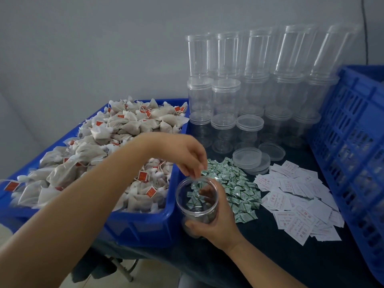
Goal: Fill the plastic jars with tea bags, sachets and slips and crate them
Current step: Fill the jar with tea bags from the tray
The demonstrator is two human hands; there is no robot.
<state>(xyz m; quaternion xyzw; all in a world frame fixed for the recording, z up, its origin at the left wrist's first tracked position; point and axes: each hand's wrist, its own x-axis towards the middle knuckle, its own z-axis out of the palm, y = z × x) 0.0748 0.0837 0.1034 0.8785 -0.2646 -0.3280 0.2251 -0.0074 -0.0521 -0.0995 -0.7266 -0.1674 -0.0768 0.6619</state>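
My right hand (216, 223) grips an open clear plastic jar (197, 204), tilted toward me at the table's front, beside the blue bin. My left hand (187, 154) hovers over the jar's mouth with its fingertips bunched and pointing down. Whether they pinch a sachet is unclear. Green sachet shapes show through the jar's wall. The pile of green sachets (236, 188) lies just right of the jar. White printed slips (297, 204) are spread further right. A blue bin (145, 225) heaped with tea bags (99, 146) stands on the left.
Stacks of empty lidded jars (249, 84) line the back of the dark table. Loose lids (247, 157) lie in front of them. A blue slatted crate (353, 142) stands along the right edge. A grey wall is behind.
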